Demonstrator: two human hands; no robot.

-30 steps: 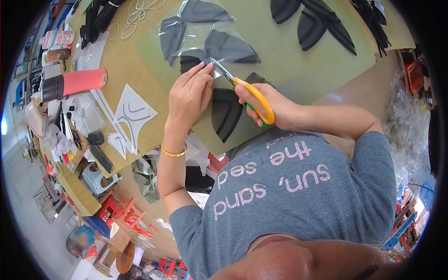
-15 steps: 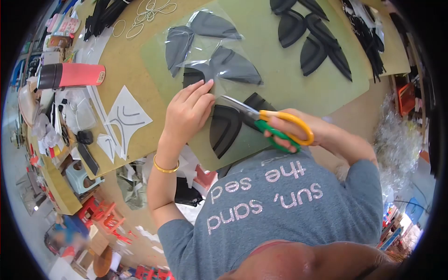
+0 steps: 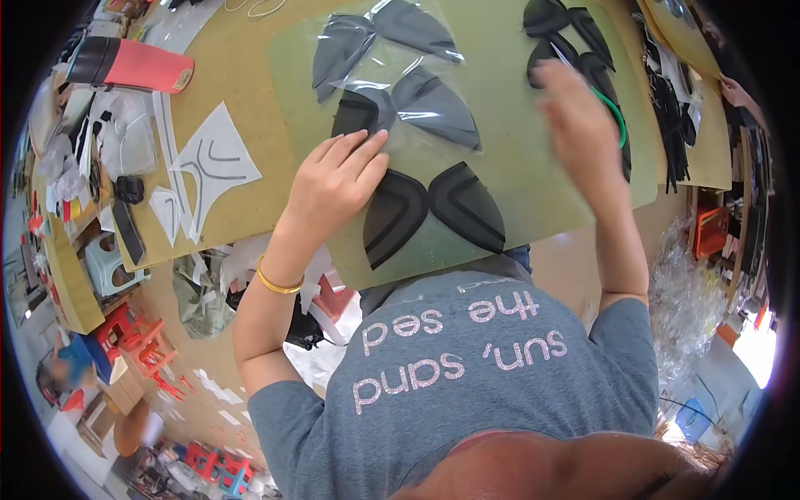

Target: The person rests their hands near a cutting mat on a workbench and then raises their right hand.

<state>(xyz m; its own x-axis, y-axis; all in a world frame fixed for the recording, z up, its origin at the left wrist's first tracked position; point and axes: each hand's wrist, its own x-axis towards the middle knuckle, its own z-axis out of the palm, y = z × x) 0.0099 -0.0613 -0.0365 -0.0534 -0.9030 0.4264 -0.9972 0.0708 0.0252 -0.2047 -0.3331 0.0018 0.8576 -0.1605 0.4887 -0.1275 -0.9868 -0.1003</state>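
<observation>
My left hand [image 3: 337, 179] lies with fingers stretched over the lower edge of a curved black piece [image 3: 354, 110], which is partly under a clear plastic sheet [image 3: 385, 68]. Grey-looking curved pieces [image 3: 437, 108] show through this film. Just below my left hand, two loose black fan-shaped pieces [image 3: 467, 208] rest on the green mat [image 3: 517, 187]. My right hand [image 3: 573, 125], blurred by motion, is wrapped around scissors [image 3: 618, 117] with a green handle showing. It is over a group of black curved pieces [image 3: 592, 33] at the mat's right side.
A pink bottle [image 3: 150, 67] with a black lid lies left on the table, above white paper patterns [image 3: 218, 154]. Black strips [image 3: 671, 108] hang at the right table edge. Another person's hand [image 3: 737, 93] shows at far right. Crumpled clear plastic [image 3: 679, 275] lies below.
My right hand has swung away with the scissors, from near my body to the far right pieces. My left hand stays by the film. The view has shifted slightly.
</observation>
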